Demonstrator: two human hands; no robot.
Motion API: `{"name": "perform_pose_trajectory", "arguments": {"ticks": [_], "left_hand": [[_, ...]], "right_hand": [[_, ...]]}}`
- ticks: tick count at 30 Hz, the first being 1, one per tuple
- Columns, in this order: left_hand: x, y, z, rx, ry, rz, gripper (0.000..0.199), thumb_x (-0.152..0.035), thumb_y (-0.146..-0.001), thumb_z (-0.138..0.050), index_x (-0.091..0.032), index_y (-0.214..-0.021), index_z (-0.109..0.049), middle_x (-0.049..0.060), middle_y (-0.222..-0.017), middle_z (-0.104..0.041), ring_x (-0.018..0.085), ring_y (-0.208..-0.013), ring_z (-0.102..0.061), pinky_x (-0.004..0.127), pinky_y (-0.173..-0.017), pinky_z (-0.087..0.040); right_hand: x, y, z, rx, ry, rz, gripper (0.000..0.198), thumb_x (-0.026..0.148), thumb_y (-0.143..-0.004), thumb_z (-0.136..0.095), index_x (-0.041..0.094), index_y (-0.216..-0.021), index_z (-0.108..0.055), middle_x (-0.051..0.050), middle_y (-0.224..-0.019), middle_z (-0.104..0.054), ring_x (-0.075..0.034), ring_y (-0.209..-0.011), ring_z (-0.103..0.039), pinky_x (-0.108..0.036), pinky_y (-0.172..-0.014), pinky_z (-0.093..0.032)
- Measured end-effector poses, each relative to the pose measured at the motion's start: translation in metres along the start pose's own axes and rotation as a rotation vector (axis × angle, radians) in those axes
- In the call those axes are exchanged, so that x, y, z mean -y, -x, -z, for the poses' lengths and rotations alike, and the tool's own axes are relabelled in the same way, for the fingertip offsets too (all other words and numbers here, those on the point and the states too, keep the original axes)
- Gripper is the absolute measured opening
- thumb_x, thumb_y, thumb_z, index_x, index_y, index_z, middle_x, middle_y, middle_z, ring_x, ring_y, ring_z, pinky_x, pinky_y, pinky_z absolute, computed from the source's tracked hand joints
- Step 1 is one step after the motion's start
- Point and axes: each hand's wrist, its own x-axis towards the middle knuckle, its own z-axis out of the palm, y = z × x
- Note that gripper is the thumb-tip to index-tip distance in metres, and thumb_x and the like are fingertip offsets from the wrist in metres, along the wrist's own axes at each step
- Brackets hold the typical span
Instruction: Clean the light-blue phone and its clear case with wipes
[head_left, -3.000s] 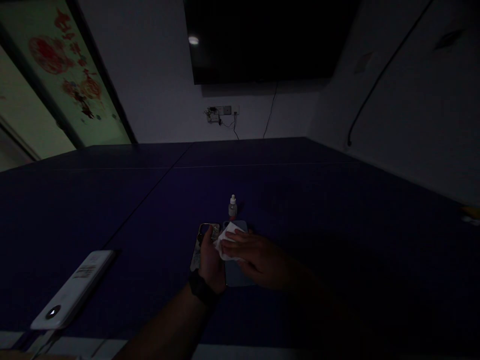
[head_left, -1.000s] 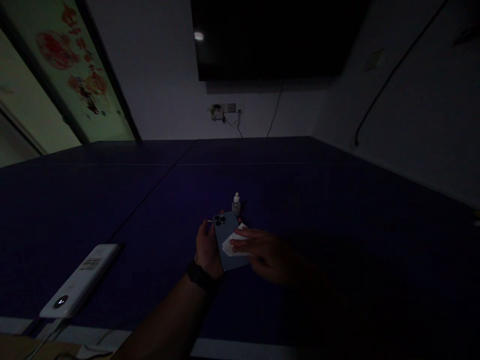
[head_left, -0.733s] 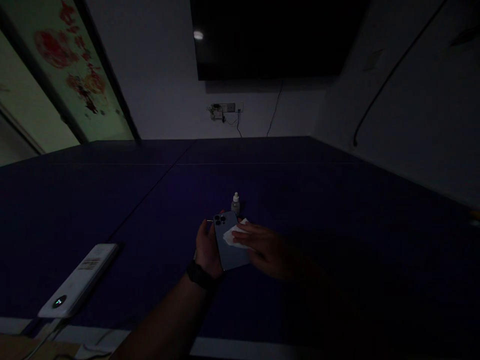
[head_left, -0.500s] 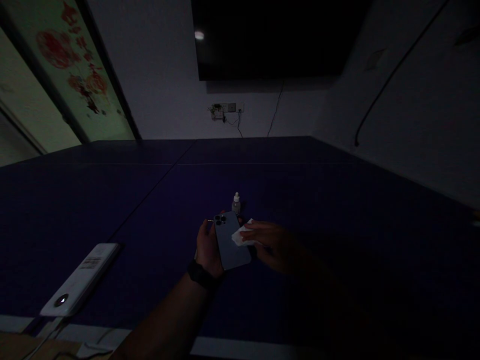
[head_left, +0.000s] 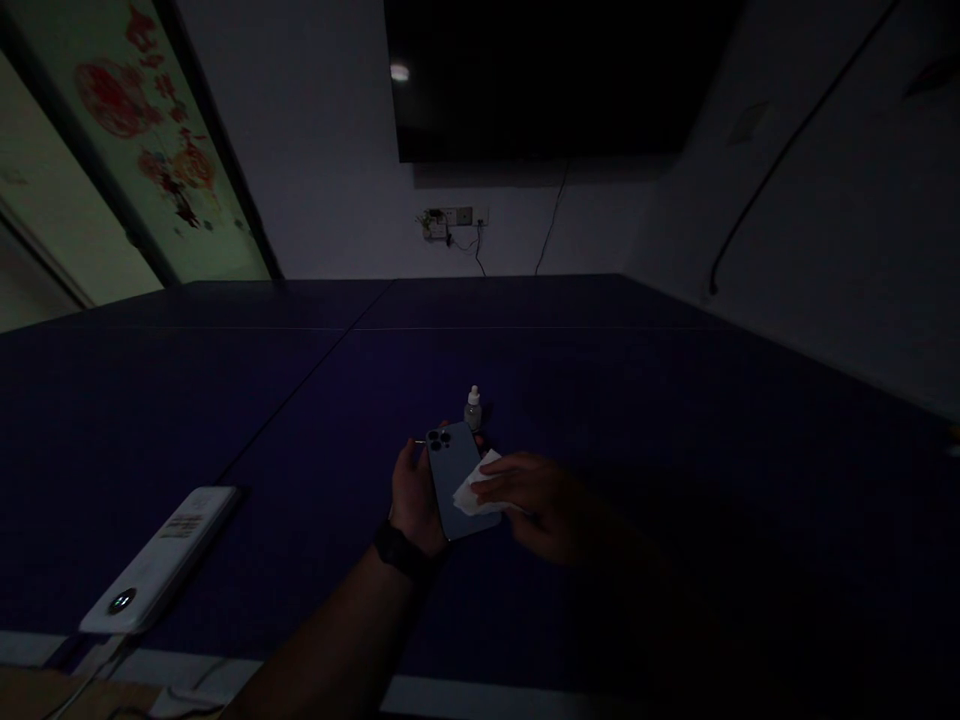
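1. Dimly, a white power bank [head_left: 154, 565] at lower left of the frame shows dark print, too small to read; no brand is legible anywhere.
2. Left hand [head_left: 415, 500], near frame centre, is curled around the phone [head_left: 459, 480], gripping its left edge.
3. Right hand [head_left: 536, 500] is partly closed, fingers pressing a white wipe [head_left: 474, 490] against the phone's right side.
4. Phone shows its back, lenses toward the upper end; its long axis runs up-down in the frame, tilted slightly.
5. Just above it stands a small bottle [head_left: 473, 408] on the blue table [head_left: 675, 420].
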Motion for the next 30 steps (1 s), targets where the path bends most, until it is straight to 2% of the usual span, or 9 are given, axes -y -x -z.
{"name": "perform_pose_trajectory", "arguments": {"ticks": [3,7,10,15,19,24,27,30], "left_hand": [[0.000,0.000,0.000,0.005,0.025,-0.006,0.060,-0.057,-0.099,-0.032,-0.023,-0.148,-0.044,0.016,-0.132,-0.065,0.035,-0.110,-0.067,0.055,-0.098,-0.047],[0.000,0.001,0.000,0.024,0.040,0.004,0.059,-0.057,-0.099,-0.033,-0.024,-0.147,-0.044,0.017,-0.131,-0.065,0.035,-0.107,-0.068,0.056,-0.095,-0.048],[0.000,0.001,0.000,0.023,0.015,-0.002,0.059,-0.057,-0.098,-0.034,-0.024,-0.146,-0.045,0.017,-0.131,-0.065,0.036,-0.108,-0.068,0.056,-0.096,-0.048],[0.001,0.001,-0.001,0.007,0.002,-0.015,0.060,-0.059,-0.098,-0.032,-0.024,-0.145,-0.045,0.017,-0.131,-0.065,0.036,-0.106,-0.068,0.058,-0.096,-0.048],[0.001,0.003,-0.001,0.020,-0.015,-0.006,0.059,-0.058,-0.098,-0.033,-0.025,-0.146,-0.044,0.016,-0.130,-0.066,0.035,-0.106,-0.069,0.057,-0.096,-0.048],[0.000,0.002,0.003,0.020,0.003,-0.027,0.060,-0.057,-0.098,-0.036,-0.023,-0.147,-0.044,0.017,-0.124,-0.068,0.036,-0.106,-0.069,0.055,-0.097,-0.048],[0.000,0.000,0.003,0.017,0.011,-0.008,0.061,-0.058,-0.098,-0.035,-0.026,-0.149,-0.042,0.016,-0.128,-0.067,0.036,-0.107,-0.069,0.056,-0.097,-0.048],[-0.001,0.000,0.001,0.000,0.015,-0.006,0.062,-0.058,-0.099,-0.033,-0.025,-0.150,-0.041,0.016,-0.131,-0.066,0.036,-0.108,-0.068,0.056,-0.097,-0.048]], "right_hand": [[0.007,-0.002,0.003,0.072,-0.063,0.003,0.046,0.004,-0.078,-0.057,0.023,-0.117,-0.072,-0.006,-0.117,-0.078,-0.023,-0.121,-0.066,-0.042,-0.099,-0.056],[0.012,-0.004,0.005,0.063,-0.100,0.013,0.047,0.002,-0.077,-0.054,0.023,-0.114,-0.073,-0.005,-0.112,-0.079,-0.021,-0.113,-0.070,-0.037,-0.095,-0.059],[0.011,-0.005,0.003,0.064,-0.040,-0.012,0.049,0.003,-0.078,-0.054,0.023,-0.119,-0.072,-0.006,-0.117,-0.078,-0.022,-0.119,-0.068,-0.039,-0.099,-0.057],[0.001,-0.001,0.002,-0.018,0.023,0.005,0.040,0.006,-0.082,-0.058,0.022,-0.116,-0.071,-0.007,-0.114,-0.078,-0.022,-0.114,-0.071,-0.040,-0.098,-0.057],[0.002,-0.001,0.002,0.017,-0.031,0.042,0.042,0.005,-0.079,-0.058,0.023,-0.115,-0.070,-0.005,-0.113,-0.079,-0.021,-0.113,-0.072,-0.039,-0.098,-0.057],[0.007,-0.002,0.003,0.007,0.020,-0.001,0.041,0.007,-0.080,-0.056,0.022,-0.116,-0.071,-0.007,-0.114,-0.078,-0.023,-0.116,-0.071,-0.042,-0.096,-0.058],[0.009,-0.002,0.005,0.062,-0.023,0.022,0.042,0.007,-0.078,-0.058,0.024,-0.114,-0.072,-0.006,-0.114,-0.079,-0.022,-0.112,-0.072,-0.040,-0.096,-0.058],[0.010,-0.002,0.005,0.067,-0.014,0.010,0.045,0.007,-0.078,-0.058,0.024,-0.117,-0.071,-0.005,-0.117,-0.078,-0.022,-0.118,-0.069,-0.041,-0.099,-0.057]]}}
